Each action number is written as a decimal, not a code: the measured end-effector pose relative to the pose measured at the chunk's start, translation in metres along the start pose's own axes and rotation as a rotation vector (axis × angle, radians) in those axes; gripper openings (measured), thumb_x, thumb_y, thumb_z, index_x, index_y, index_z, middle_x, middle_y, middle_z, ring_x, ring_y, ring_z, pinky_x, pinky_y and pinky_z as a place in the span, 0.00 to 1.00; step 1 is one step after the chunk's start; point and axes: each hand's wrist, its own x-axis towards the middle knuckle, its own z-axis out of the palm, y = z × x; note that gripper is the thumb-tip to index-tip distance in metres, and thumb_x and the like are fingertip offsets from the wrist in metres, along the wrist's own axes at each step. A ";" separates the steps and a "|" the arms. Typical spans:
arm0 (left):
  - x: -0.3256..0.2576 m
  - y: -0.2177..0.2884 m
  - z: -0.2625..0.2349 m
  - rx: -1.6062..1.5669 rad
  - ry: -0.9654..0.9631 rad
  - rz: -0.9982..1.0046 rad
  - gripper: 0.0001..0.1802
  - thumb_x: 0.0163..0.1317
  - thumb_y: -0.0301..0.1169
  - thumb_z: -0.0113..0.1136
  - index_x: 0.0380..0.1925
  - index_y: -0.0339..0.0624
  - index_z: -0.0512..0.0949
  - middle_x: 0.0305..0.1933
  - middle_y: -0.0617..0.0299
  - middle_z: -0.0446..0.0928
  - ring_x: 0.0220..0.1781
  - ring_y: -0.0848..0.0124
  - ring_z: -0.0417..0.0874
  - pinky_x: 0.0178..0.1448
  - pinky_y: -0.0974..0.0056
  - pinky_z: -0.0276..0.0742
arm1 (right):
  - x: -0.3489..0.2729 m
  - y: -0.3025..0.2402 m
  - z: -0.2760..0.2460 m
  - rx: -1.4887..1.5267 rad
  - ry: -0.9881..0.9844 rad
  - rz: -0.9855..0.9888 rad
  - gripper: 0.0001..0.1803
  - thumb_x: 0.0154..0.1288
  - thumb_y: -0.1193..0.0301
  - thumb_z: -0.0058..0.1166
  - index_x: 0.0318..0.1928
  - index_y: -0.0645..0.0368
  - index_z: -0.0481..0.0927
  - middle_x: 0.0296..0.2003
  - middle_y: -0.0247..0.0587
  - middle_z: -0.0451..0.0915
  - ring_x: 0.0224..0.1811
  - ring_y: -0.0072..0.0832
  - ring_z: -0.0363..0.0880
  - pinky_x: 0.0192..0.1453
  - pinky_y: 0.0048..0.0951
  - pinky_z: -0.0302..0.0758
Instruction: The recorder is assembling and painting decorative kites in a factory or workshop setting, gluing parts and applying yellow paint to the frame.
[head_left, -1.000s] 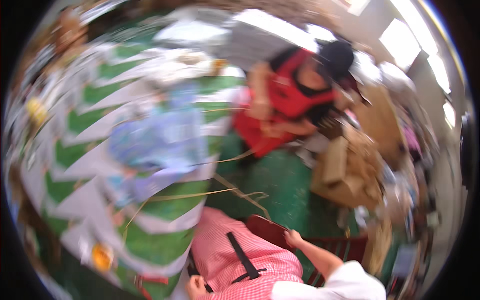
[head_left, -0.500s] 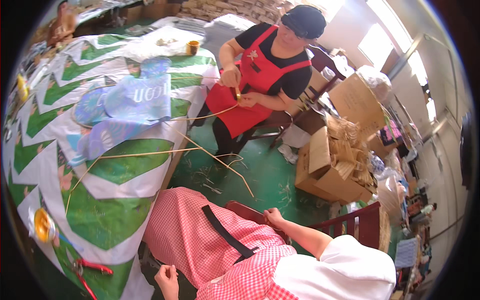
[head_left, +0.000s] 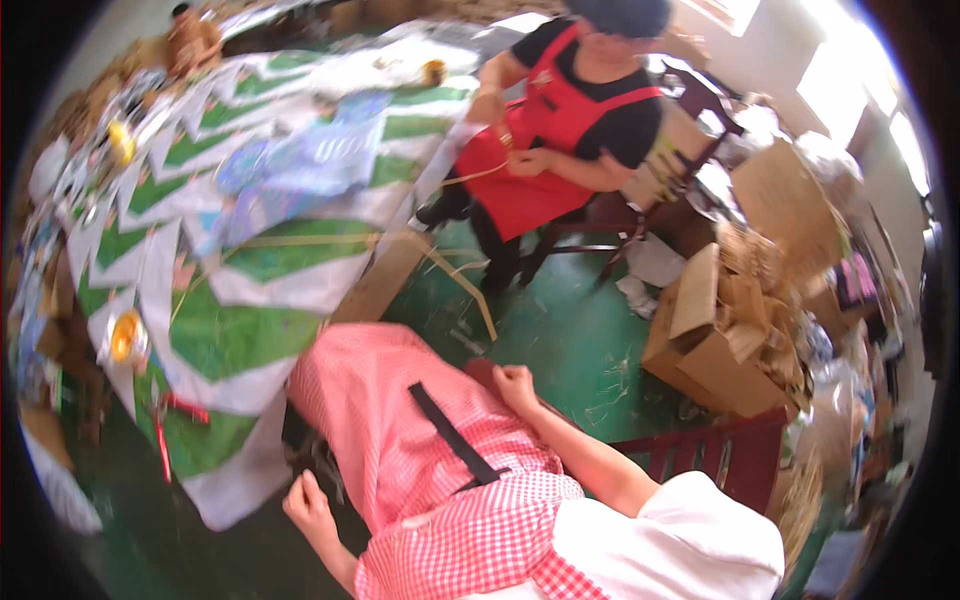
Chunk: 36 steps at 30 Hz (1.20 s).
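Observation:
My left hand is curled into a loose fist beside the near corner of the table, touching nothing I can see. The fingers of my right hand are also closed, close to the edge of a dark red chair seat; no object shows in them. Over my legs lies a red-and-white checked apron with a black strap. On the table's green-and-white cloth are red-handled cutters, a yellow tape roll, thin bent wooden strips and blue-purple printed fabric.
Across from me a seated co-worker in a red apron handles a thin strip with both hands. Cardboard boxes of brown material stand on the green floor at the right. A dark red chair back is close behind my right arm.
The view has shifted, so the table sits further right and the co-worker higher. My left hand has come up and left in the picture, the right hand up and slightly left. Both stay closed.

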 end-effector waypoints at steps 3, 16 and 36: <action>-0.004 -0.007 0.001 0.044 0.034 0.037 0.24 0.70 0.33 0.52 0.17 0.32 0.60 0.14 0.63 0.51 0.20 0.79 0.52 0.21 0.60 0.45 | 0.013 -0.031 0.005 0.045 -0.082 0.039 0.21 0.64 0.63 0.55 0.21 0.70 0.74 0.12 0.52 0.63 0.15 0.19 0.65 0.22 0.36 0.63; 0.030 0.070 0.015 0.082 -0.041 0.189 0.25 0.74 0.37 0.42 0.17 0.36 0.64 0.13 0.62 0.62 0.16 0.73 0.62 0.23 0.63 0.58 | 0.007 -0.022 0.023 0.276 -0.280 0.084 0.24 0.67 0.66 0.53 0.17 0.68 0.66 0.10 0.35 0.60 0.17 0.16 0.59 0.21 0.33 0.57; 0.177 0.102 0.081 0.167 -0.115 0.216 0.11 0.64 0.19 0.49 0.46 0.36 0.72 0.40 0.52 0.79 0.41 0.60 0.83 0.45 0.61 0.78 | 0.200 -0.111 -0.055 0.728 -0.454 0.427 0.09 0.71 0.74 0.46 0.48 0.65 0.74 0.37 0.46 0.82 0.28 0.25 0.80 0.37 0.27 0.81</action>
